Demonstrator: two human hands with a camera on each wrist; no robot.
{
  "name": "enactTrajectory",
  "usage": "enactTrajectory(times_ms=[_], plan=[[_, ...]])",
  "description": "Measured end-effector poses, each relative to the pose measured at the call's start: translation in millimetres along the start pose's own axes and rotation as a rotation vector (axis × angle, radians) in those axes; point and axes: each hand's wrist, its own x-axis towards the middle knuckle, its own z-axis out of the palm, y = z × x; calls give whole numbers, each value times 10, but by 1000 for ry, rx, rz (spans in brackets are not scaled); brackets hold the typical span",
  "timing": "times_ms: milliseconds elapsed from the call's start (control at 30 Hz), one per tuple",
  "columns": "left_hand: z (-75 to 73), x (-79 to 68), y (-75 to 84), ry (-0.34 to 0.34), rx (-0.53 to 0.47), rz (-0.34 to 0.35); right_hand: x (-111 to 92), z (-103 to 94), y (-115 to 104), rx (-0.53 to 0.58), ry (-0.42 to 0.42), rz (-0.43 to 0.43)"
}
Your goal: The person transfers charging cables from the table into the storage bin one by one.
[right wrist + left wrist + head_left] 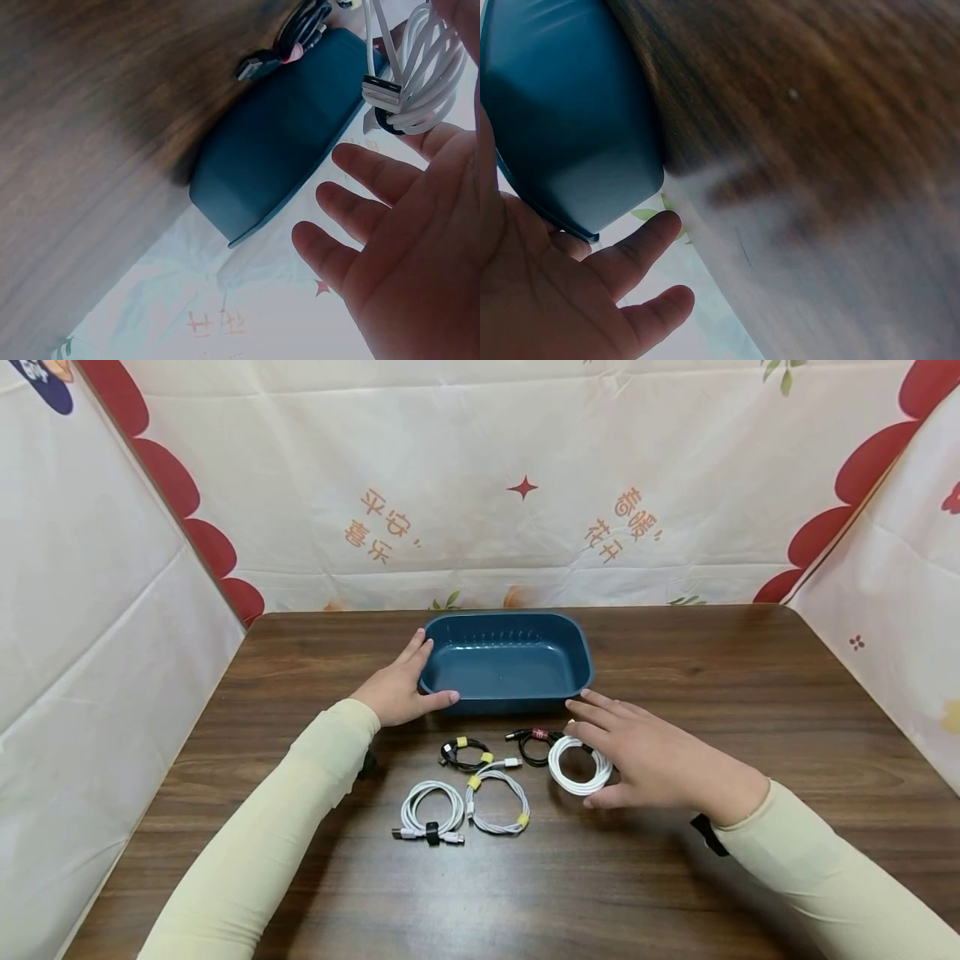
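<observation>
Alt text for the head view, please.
A person's right hand holds a coiled white cable above a wooden table, the left hand at the left end of an open blue bin. Two more white cables and two black cables lie coiled in front of the bin.

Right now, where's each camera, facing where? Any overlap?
Head: on the head, facing forward and down at the table; left hand, right hand and sleeves show.
Left wrist: worn there, facing the blue tray; left hand shows.
Right wrist: worn there, facing the white cable and blue tray; right hand shows.
Both wrist views share the blue tray.
</observation>
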Motion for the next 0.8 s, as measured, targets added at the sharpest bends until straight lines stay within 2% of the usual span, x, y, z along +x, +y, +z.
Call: enactTrajectory(times_ms=[167, 467, 800], plan=[[-2, 0, -5, 2, -4, 2, 12, -50, 8, -1, 26, -2], [46, -2, -10, -5, -3, -7, 27, -78, -10, 18, -1, 28], [22, -12, 3, 7, -3, -14, 51, -152, 10, 7, 20, 23]])
